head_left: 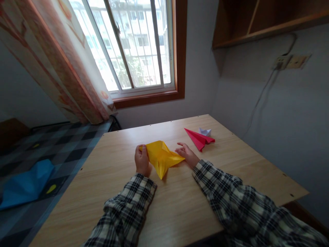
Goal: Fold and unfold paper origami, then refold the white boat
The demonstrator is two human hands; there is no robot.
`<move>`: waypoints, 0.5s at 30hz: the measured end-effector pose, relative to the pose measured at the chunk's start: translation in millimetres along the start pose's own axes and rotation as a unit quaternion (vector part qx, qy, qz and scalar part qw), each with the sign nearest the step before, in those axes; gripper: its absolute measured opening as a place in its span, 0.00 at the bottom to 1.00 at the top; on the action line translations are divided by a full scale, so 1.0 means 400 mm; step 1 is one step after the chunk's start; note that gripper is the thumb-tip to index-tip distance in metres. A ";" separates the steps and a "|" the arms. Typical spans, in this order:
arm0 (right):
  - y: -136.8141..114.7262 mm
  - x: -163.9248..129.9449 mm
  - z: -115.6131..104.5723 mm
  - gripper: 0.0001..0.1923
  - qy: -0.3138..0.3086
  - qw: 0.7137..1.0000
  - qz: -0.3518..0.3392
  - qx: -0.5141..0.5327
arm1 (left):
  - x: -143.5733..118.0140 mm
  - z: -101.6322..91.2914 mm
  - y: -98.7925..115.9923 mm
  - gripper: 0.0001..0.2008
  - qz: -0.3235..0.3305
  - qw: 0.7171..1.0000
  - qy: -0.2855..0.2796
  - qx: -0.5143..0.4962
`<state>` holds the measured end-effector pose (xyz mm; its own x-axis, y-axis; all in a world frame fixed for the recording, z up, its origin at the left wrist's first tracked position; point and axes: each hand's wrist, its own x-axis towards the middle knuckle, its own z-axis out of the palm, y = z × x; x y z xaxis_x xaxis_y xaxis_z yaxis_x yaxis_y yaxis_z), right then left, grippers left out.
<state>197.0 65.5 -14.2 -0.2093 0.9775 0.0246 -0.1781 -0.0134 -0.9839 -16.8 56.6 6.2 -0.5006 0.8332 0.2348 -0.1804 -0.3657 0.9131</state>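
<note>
A partly folded yellow paper (161,157) lies on the wooden table (177,206) in front of me. My left hand (142,160) pinches its left corner between thumb and fingers. My right hand (187,154) rests at the paper's right tip, fingers loosely spread and touching the edge. Both arms wear black-and-white plaid sleeves.
A red paper plane (199,138) and a small white folded paper (205,131) lie further back on the right. A bed with a checked cover (59,147) and a blue cloth (25,183) is at the left. Window, curtain and wall shelf are behind.
</note>
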 end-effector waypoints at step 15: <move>0.015 -0.005 0.006 0.39 -0.101 0.993 -0.012 -0.056 | -0.030 0.024 0.028 0.14 -0.034 0.998 -0.049 0.002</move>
<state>194.1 62.9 -19.8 -0.3961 0.9153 0.0725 -0.0796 0.0444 -0.9958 -4.7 46.4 17.0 -0.4020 0.8927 0.2039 -0.2080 -0.3058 0.9291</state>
